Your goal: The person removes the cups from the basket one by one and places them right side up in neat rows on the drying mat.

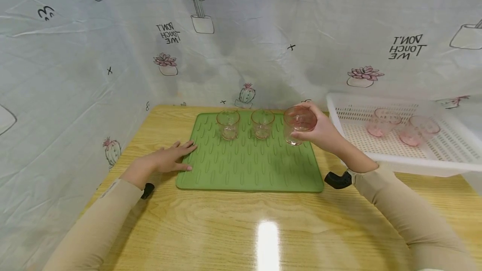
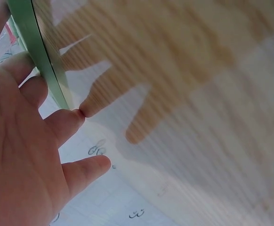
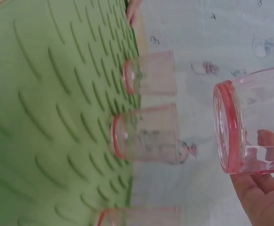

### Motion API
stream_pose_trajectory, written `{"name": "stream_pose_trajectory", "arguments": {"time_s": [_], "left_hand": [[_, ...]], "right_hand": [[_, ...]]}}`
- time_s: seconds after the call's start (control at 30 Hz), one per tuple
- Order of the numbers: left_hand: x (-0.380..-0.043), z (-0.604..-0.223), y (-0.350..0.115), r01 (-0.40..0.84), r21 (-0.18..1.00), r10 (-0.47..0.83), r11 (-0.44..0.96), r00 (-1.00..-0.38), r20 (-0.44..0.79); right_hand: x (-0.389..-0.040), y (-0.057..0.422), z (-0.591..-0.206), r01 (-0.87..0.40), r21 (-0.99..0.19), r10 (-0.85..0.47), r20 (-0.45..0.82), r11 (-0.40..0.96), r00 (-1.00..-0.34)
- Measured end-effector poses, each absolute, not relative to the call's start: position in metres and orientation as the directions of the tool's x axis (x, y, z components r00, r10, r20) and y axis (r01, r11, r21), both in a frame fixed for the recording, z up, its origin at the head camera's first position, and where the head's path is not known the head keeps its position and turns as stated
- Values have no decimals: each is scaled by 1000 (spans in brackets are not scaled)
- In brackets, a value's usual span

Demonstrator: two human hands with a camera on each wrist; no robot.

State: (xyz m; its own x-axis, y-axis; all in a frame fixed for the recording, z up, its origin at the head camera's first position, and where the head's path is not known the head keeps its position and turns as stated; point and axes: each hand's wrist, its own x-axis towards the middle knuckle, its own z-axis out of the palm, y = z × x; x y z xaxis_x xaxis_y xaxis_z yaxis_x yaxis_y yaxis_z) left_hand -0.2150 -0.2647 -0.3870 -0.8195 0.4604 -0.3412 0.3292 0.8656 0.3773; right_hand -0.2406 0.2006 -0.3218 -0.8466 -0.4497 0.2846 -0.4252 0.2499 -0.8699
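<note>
The right hand point(image 1: 321, 131) grips a pink-rimmed tumbler point(image 3: 252, 120) over the green drying mat point(image 1: 244, 168); matching tumblers point(image 1: 227, 125) stand to that hand's left. The left hand point(image 1: 169, 158), fingers spread, touches the mat's edge.

Eight o'clock on my head feed, and there's the left sleeve point(image 1: 101, 221), plain beige, long, close-fitting, with a small greyish mark point(image 1: 108, 190) by the cuff, too tiny for me to read! A stubby black fitting point(image 1: 148, 190) peeks out beneath it, mostly hidden from me. Across to four o'clock: right sleeve point(image 1: 408, 216), matching beige, creased at the elbow, and a curved, matte-looking black attachment point(image 1: 339, 180) at its cuff. Both hands point(image 1: 171, 158) point(image 1: 316, 131), bare!
</note>
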Motion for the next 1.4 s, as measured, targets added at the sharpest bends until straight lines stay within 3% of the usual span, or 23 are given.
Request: {"name": "stream_pose_trajectory", "arguments": {"time_s": [0.7,1.17,1.4], "left_hand": [[-212,-384,-263,336,368,459,867,-825,-329],[-214,-386,-263,332,379,462,864,-822,-333],[-213,-384,-263,326,387,461,863,-820,-338]], "right_hand": [[-233,143,-352,-368,-928,-534,283,59,-797],[-238,106,-372,-397,-917,-609,289,46,-739],[-237,86,-376,-327,-944,-638,228,39,-735]]}}
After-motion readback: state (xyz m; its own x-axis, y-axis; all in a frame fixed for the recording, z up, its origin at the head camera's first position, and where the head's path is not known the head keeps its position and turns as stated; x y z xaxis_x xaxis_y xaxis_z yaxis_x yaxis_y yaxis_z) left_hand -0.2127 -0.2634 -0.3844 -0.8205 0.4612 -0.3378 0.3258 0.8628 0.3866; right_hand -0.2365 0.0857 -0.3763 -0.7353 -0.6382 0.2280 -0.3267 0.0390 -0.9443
